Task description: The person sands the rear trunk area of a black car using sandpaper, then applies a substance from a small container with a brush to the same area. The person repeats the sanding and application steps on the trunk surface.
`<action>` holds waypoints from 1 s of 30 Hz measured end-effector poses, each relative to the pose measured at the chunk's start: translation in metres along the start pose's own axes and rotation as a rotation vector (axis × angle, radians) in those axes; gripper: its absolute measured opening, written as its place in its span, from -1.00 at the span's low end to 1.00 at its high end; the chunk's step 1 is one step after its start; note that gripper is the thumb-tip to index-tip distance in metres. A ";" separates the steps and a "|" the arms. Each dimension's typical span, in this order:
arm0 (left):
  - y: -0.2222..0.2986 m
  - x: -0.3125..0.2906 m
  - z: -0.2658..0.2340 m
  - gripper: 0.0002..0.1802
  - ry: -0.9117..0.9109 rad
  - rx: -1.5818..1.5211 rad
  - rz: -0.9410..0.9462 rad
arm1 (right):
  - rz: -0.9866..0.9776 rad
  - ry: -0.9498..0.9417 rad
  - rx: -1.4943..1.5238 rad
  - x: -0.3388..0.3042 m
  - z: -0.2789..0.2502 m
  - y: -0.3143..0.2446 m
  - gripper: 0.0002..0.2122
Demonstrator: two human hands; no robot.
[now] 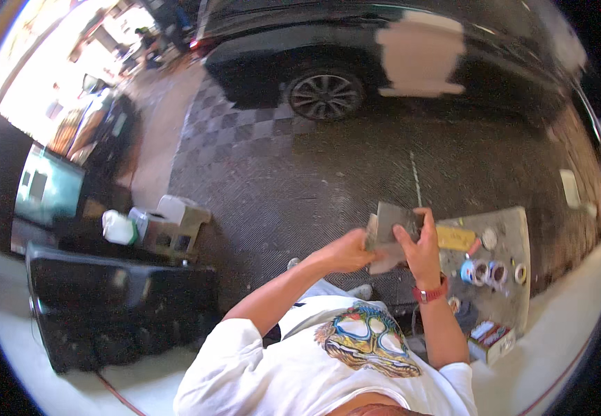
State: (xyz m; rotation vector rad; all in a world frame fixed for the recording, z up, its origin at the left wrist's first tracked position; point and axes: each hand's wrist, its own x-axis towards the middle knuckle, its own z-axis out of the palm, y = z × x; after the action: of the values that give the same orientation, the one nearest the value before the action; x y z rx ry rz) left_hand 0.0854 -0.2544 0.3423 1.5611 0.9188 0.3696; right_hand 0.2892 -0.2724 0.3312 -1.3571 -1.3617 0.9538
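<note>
In front of my body, my right hand [421,248] grips a dark grey sheet [393,220] that looks like sandpaper, thumb across its face. My left hand [349,251] is closed at the sheet's left edge, next to a narrow tan piece [372,226]. Whether that piece is the sheet's folded back or a separate thing, I cannot tell. The left fingertips are partly hidden. To the right, just beyond my right hand, a yellow block [455,238] lies on a grey work table [515,229].
Rolls of tape [520,273], a round white lid [489,238] and a box [491,341] are at the table. Ahead stands a dark car [252,59] with a pale patch [421,52] on its side. A black bumper-like panel [127,305] and a grey step stool [184,216] are at left.
</note>
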 end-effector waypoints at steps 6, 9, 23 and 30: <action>-0.054 -0.036 -0.032 -0.37 0.168 -0.583 -0.172 | -0.003 -0.022 0.092 0.030 0.063 -0.002 -0.68; -0.094 -0.062 -0.060 -0.17 0.180 -1.182 0.108 | 0.080 -0.258 0.126 0.030 0.113 -0.006 -0.69; -0.152 -0.196 -0.210 -0.66 0.754 -0.276 0.166 | 0.755 -0.457 0.718 0.062 0.299 -0.047 -0.75; -0.158 -0.225 -0.263 -0.70 0.499 -0.328 0.017 | -0.035 -0.362 -0.005 0.072 0.390 -0.064 -0.59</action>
State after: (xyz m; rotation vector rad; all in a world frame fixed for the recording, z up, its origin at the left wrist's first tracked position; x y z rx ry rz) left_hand -0.2933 -0.2441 0.3118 1.1913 1.1558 0.9037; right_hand -0.0980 -0.1684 0.3073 -1.1969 -1.6511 1.2141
